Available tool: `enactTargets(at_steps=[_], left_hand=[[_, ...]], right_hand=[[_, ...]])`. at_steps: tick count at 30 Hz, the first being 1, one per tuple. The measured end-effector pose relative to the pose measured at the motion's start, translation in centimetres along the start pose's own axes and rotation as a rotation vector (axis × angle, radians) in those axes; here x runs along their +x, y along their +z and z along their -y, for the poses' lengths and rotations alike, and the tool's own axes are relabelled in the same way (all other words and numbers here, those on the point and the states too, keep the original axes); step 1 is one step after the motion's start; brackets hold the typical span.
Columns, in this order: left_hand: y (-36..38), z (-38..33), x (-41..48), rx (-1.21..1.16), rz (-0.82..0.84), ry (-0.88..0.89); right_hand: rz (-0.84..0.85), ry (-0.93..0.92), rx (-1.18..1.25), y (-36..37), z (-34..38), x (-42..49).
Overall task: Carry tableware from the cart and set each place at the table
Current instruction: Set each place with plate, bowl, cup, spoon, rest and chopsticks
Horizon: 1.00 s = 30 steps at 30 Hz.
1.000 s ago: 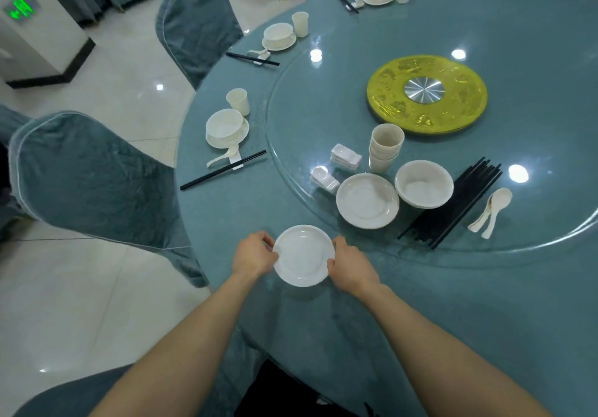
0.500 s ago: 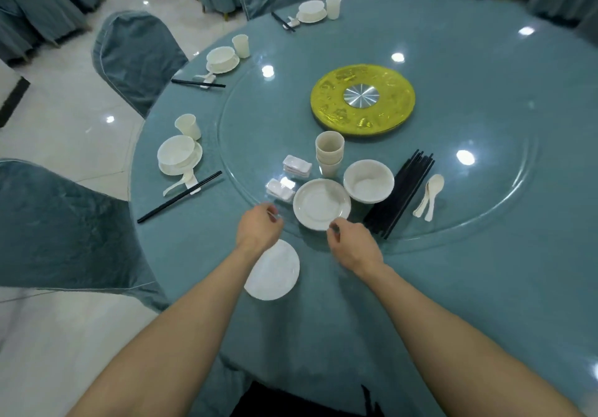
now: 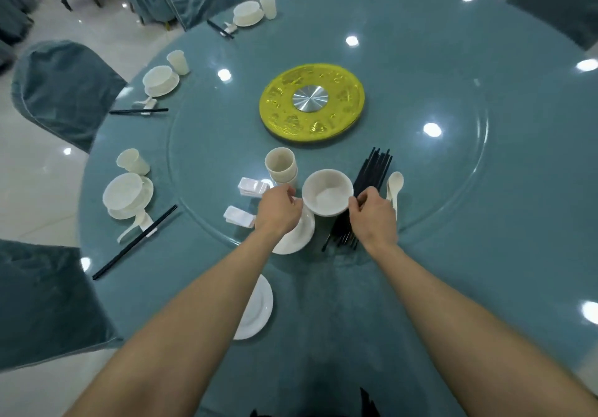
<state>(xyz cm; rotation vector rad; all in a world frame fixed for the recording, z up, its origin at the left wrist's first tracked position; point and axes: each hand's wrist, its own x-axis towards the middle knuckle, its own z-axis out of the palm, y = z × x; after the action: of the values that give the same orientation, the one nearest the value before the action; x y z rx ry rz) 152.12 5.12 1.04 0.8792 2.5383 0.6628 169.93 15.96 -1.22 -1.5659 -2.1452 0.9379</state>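
Both hands are out over the near edge of the glass turntable point(image 3: 453, 190), one on each side of a white bowl point(image 3: 327, 191) that stands upright just inside that edge. The left hand point(image 3: 280, 211) has its fingers curled in, the tips pinching the bowl's left rim. The right hand point(image 3: 372, 214) is curled the same way, thumb and fingers closed on the right rim. Beneath the left hand lies a white plate point(image 3: 297, 235), partly hidden by the knuckles and touching the bowl's near left side (whether it is one plate or a small stack cannot be told). Under the right hand a bundle of black chopsticks point(image 3: 372, 170) runs from the turntable's near edge toward its middle, with white spoons point(image 3: 395, 186) just beside it on the right. Behind the left hand stands a stack of cups point(image 3: 281, 164), and left of that hand are two lots of small white chopstick rests point(image 3: 252, 186). A yellow disc point(image 3: 312, 102) with a metal hub marks the turntable's centre. On the blue cloth of the table point(image 3: 485, 271), at its near edge, a single plate point(image 3: 257, 313) lies flat, half covered by the left forearm. Along the table's left edge a finished place point(image 3: 127, 194) shows a bowl on a plate, a cup, a spoon and a pair of chopsticks, with two more such places farther round.
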Motion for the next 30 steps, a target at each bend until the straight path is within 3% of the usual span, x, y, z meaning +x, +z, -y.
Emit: enactTargets(at_steps=[12,17,30], left_hand=[[2.1,-1.5,2.0,0.011,0.034,0.072],[2.1,-1.5,1.4,0.035,0.004,0.073],[-0.2,-2.3,-0.6,-0.094,-0.132,0.089]], right_hand=[[0.113,-0.025,-0.127,1.7,1.5,2.3],[0.090,-0.091,-0.222,1.8,1.4,2.3],[-0.052,-0.187,-0.191,-0.5,2.8,0.5]])
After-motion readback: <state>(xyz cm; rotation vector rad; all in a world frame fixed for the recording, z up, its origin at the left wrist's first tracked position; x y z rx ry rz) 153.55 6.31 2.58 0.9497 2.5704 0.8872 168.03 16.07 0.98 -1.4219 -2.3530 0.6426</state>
